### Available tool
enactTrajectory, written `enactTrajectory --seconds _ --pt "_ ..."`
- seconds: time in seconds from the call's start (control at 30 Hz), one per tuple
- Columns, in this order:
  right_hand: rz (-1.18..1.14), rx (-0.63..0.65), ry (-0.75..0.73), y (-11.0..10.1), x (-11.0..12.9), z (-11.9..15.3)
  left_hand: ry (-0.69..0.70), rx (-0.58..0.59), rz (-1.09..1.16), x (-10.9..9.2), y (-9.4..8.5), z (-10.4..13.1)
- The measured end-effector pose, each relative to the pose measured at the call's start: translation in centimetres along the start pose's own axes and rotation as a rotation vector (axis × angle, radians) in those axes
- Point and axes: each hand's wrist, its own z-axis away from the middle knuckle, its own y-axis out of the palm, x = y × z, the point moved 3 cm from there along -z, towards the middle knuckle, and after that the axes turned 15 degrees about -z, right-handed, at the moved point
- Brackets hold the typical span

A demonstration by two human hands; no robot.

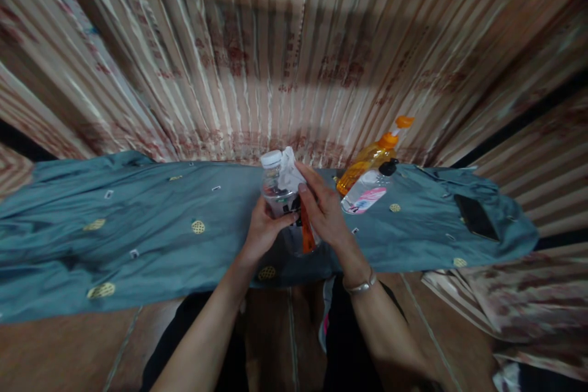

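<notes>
A clear plastic bottle [272,187] with a white cap and a black and orange label tilts over the middle of the cloth-covered table. My left hand [265,226] is wrapped round its side, thumb across the front. In my right hand [324,205] a crumpled white tissue [289,173] is pressed against the bottle's upper part, near the cap. Part of the label is hidden behind my fingers. My right wrist wears a silver bracelet.
Right of my hands are an orange pump bottle [362,165] and a clear bottle with a black top [367,193]. A dark phone [476,217] lies farther right on the blue-green cloth [160,233]. A striped curtain [275,43] hangs behind the table.
</notes>
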Motion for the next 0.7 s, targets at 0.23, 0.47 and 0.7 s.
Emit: enactTrajectory --seconds 0.23,0.47,0.7 --pt "0.258 0.146 -0.098 2.8 2.4 0.9 0.008 -0.104 0.027 0.3 -0.5 -0.3" --pt "0.094 0.027 -0.078 0.5 -0.3 0.4 -0.002 -0.027 0.155 -0.5 0.0 0.4" --pt "0.08 0.076 -0.061 1.4 -0.4 1.0 0.005 -0.091 0.226 -0.3 -0.8 -0.5"
